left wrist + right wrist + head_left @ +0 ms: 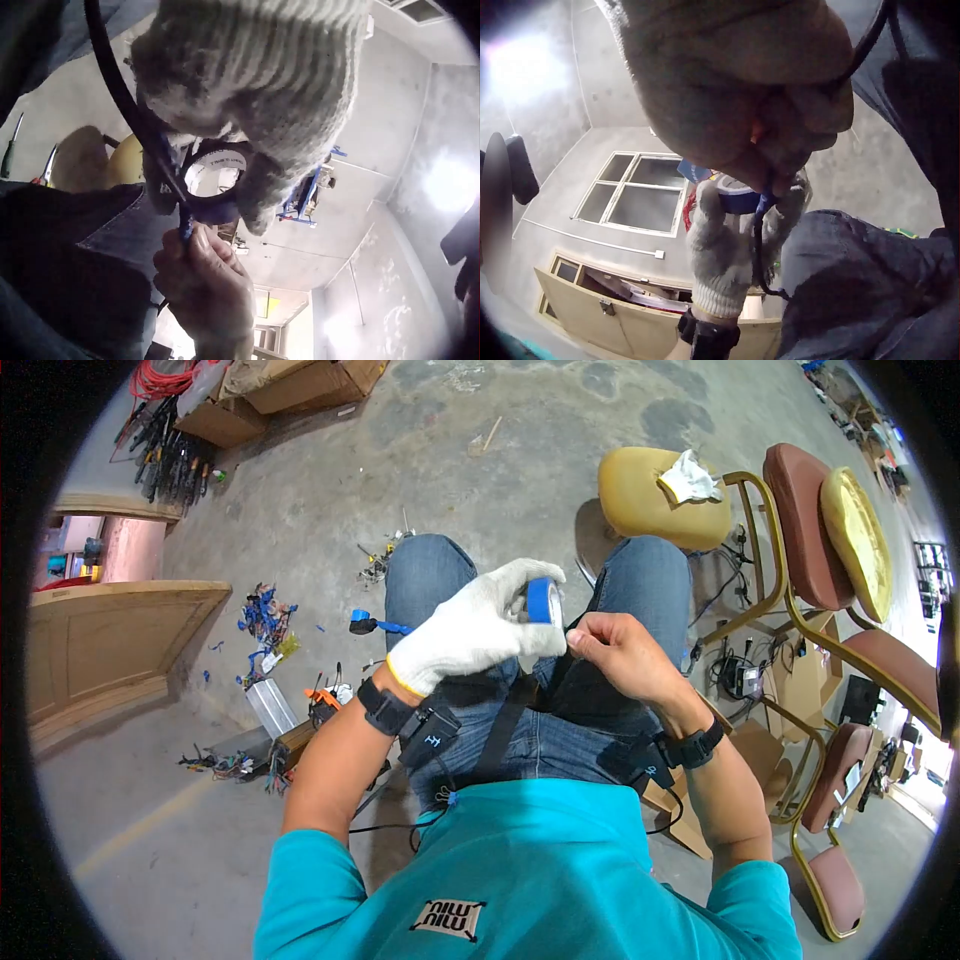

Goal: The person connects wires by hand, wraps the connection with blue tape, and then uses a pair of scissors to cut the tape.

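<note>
Holding a roll of blue tape [541,601] in the gloved left hand [465,625], grasped between thumb and fingers, above the lap and between the knees of the jeans [430,565]. Pinching a dark cable [120,86] at a blue-wrapped stretch [186,225] between thumb and fingers of the bare right hand [632,658], just beside the roll. Showing a black connector [362,623] past the gloved hand, opposite the roll, and a white glove [690,478] lying on a yellow seat [640,500] beyond the right knee.
</note>
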Tool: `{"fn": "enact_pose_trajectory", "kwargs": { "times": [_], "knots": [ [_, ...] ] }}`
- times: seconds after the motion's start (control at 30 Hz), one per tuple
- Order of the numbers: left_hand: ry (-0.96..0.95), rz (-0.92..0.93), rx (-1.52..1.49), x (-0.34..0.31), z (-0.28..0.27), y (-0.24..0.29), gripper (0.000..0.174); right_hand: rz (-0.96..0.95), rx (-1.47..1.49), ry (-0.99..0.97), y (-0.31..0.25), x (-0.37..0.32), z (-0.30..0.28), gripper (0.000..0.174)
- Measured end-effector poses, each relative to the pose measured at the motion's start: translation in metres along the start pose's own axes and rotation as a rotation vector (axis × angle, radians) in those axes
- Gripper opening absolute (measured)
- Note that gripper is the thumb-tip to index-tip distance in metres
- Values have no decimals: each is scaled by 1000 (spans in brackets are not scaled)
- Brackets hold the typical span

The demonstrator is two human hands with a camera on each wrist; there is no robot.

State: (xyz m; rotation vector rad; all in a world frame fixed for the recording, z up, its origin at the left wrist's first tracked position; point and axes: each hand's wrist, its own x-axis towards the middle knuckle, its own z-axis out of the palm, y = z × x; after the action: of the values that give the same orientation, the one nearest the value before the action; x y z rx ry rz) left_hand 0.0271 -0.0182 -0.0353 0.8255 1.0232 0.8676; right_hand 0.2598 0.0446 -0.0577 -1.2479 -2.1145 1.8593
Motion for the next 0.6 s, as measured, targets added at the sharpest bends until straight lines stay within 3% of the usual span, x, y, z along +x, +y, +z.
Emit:
{"fn": "enact_pose_trajectory", "kwargs": {
  "times": [0.07,0.13,0.17,0.27,0.33,0.43,0.53,0.6],
  "knots": [
    [-11,-34,-9,-9,8,4,77,4,14,16,2,3,-1,36],
    [32,270,370,-18,15,2,81,-15,22,11,4,5,-3,36],
    [30,535,693,-19,11,-2,82,-14,26,15,3,4,-2,36],
    [39,650,949,-29,15,-13,79,-12,54,36,1,4,2,35],
    [76,714,956,-31,21,-21,74,-42,46,43,8,6,3,33],
    [97,939,1138,-27,24,-28,69,-12,55,26,6,8,2,34],
    [53,994,1190,-25,24,-33,65,125,42,-87,-9,7,-10,28],
    [40,965,1159,-25,27,-35,61,94,131,-30,2,10,-5,32]
  ]
}}
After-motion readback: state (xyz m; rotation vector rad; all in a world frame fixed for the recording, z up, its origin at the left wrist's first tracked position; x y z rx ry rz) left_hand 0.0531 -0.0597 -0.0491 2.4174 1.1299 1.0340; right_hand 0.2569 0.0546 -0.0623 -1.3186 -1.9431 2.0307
